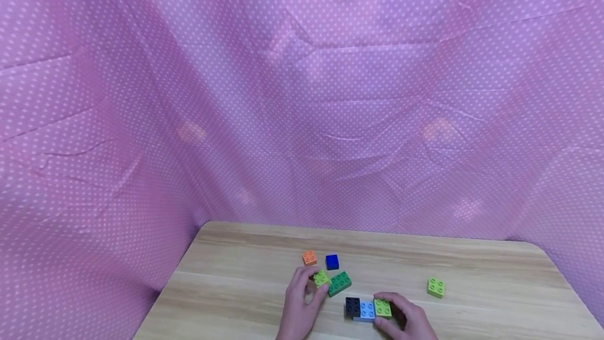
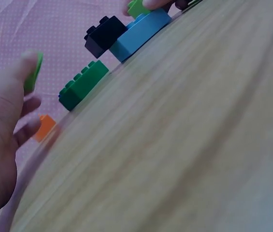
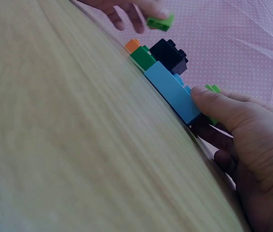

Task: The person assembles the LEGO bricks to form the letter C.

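Observation:
My left hand (image 1: 300, 302) pinches a lime green brick (image 1: 321, 278) between thumb and fingers. In the wrist views that brick is held up off the table, beside a dark green brick (image 1: 340, 284). My right hand (image 1: 409, 319) grips another lime brick (image 1: 383, 308) at the right end of a light blue brick (image 1: 367, 310). A black brick (image 1: 352, 306) sits on the blue brick's left end and juts out past it. The blue brick (image 3: 172, 92) rests on the table in the right wrist view, my right thumb touching the lime brick above it.
An orange brick (image 1: 309, 258) and a dark blue brick (image 1: 332, 262) lie beyond my left hand. Farther right lies a lone lime brick (image 1: 435, 287). The wooden table (image 1: 226, 277) ends at a pink dotted curtain (image 1: 330, 172) behind and at the sides.

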A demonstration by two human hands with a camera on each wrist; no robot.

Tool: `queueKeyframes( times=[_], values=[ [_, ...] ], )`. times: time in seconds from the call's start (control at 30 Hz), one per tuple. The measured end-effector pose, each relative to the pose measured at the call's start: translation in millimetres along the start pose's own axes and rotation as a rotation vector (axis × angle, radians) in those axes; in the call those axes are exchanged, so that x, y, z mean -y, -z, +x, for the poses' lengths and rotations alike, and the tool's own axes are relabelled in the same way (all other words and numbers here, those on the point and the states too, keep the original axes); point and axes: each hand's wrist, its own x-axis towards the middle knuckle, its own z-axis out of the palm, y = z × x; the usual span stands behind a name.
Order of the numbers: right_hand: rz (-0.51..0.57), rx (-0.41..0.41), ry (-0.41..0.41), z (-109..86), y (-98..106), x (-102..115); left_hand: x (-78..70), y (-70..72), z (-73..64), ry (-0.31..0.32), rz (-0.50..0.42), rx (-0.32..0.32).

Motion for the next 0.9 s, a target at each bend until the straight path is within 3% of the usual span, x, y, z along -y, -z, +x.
queueKeyframes(
  times=[0.27,0.43,0.53,0.7,0.9],
  values=[
    [0.001,0.000,-0.008,-0.3,-0.5,0.1,-10.0,-12.0,-9.6,-0.166,-0.102,0.097],
    [-0.015,-0.048,0.048,-1.7,-3.6,-0.2,-17.9,-26.6,-11.3,-0.157,-0.131,0.210],
    [-0.030,-0.084,0.097,-2.6,-5.4,-0.6,-19.7,-34.0,-12.4,-0.178,-0.086,0.268],
    [-0.035,-0.097,0.100,-2.7,-6.0,-1.1,-18.5,-40.2,-13.7,-0.289,0.002,0.282],
    [-0.014,-0.067,0.074,-2.7,-6.1,-4.1,-14.6,-40.1,-13.7,-0.264,-0.034,0.295]
  ],
)
